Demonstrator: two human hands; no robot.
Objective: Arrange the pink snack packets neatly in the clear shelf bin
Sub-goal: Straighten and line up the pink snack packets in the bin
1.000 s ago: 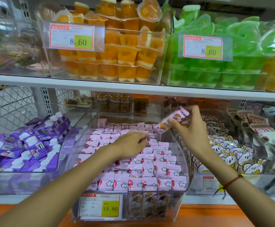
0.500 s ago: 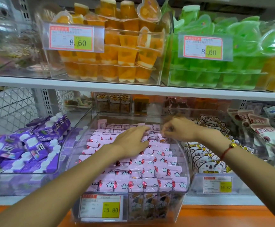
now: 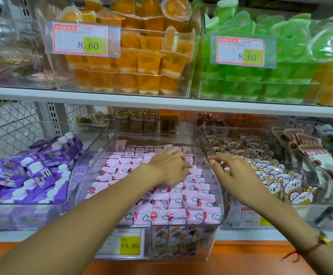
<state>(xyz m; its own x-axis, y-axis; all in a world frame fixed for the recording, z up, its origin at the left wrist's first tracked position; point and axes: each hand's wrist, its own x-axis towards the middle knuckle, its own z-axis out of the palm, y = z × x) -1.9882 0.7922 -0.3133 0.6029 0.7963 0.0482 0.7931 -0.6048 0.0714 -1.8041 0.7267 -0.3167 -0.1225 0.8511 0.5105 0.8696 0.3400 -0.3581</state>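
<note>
The clear shelf bin (image 3: 218, 192) sits in the middle of the lower shelf, filled with rows of pink snack packets (image 3: 181, 202) printed with white clouds and red balloons. My left hand (image 3: 170, 167) lies palm down on the packets in the back half of the bin, its fingertips bent down onto them. My right hand (image 3: 234, 172) hovers over the bin's right wall. Its fingers are loosely curled, with nothing between them. One pink packet (image 3: 120, 145) stands upright at the back left corner.
A bin of purple pouches (image 3: 32, 171) stands to the left and a bin of koala-print packets (image 3: 270, 175) to the right. The upper shelf (image 3: 161, 104) overhangs with orange jelly cups (image 3: 132, 62) and green ones (image 3: 261, 76). A 15.80 price tag (image 3: 127, 243) hangs on the bin's front.
My right hand held a pink packet above the bin, set it down among the back rows, and has now drawn back empty to the right wall. My left hand stayed on the packets.
</note>
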